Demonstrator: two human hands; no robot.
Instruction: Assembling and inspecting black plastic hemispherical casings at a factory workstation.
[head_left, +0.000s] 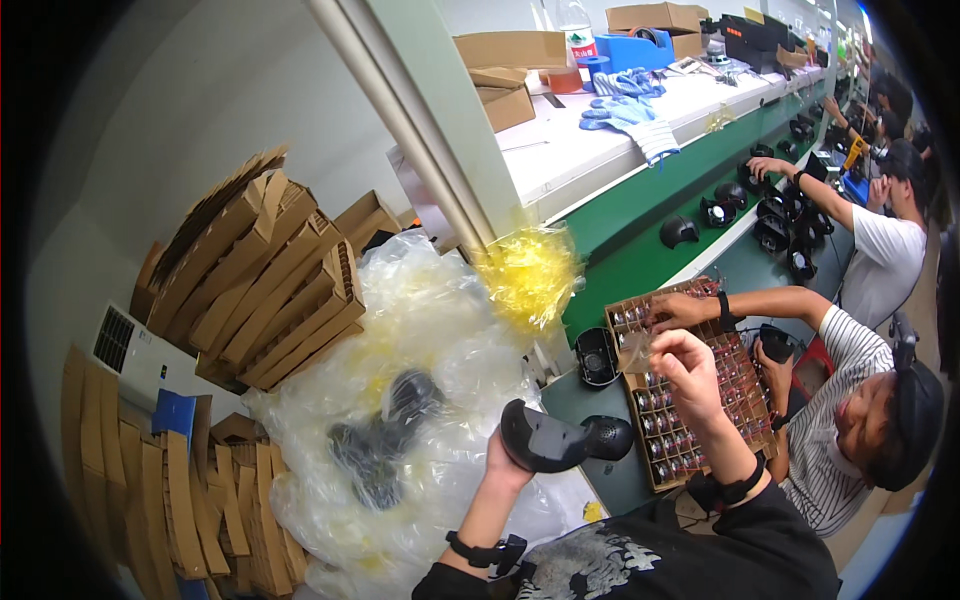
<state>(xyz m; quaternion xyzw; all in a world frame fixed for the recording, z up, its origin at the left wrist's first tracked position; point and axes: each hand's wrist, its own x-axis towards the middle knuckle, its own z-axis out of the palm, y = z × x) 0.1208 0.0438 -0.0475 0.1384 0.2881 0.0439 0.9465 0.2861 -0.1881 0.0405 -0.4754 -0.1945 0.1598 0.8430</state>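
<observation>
My left hand (507,462) is closed round the edge of a curved black plastic housing (545,437), which has a smooth grey-black face. A smaller rounded black part with a dotted surface (607,438) sits at its right end; whether the two are joined I cannot tell. My right hand (688,372) is raised above a cardboard tray (640,440), its fingers pinched together. At its fingertips shows a small piece of see-through film (634,354). Below and left of the housing, clear plastic bags (440,310) cover several dark parts.
A co-worker's hand (685,311) reaches over the divided tray of small parts, close beyond my right hand. One black housing (597,357) stands beside the tray. A wad of yellow film (530,277) hangs on the post. Stacked cardboard dividers (270,270) stand left. Housings line the green belt (630,265).
</observation>
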